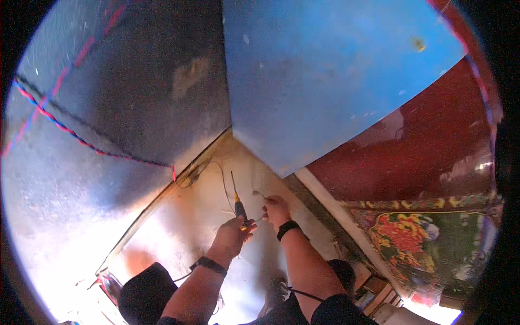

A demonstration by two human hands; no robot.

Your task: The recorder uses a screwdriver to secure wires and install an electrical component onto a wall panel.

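Note:
A screwdriver with a yellow and black handle points away from me, its thin shaft upward in the head view. My left hand is closed round the lower end of its handle. To the right, my right hand is closed with fingertips pinched on a thin wire, a short piece of which shows between the two hands. A small dark tip sticks out beyond the right fingers; I cannot make out what it is. Each wrist wears a dark band.
A pale surface lies under my hands, with a loose thin cable beyond them. Grey and blue walls meet in the corner ahead. Twisted red and blue wire hangs at left. A maroon panel and flowered cloth are at right.

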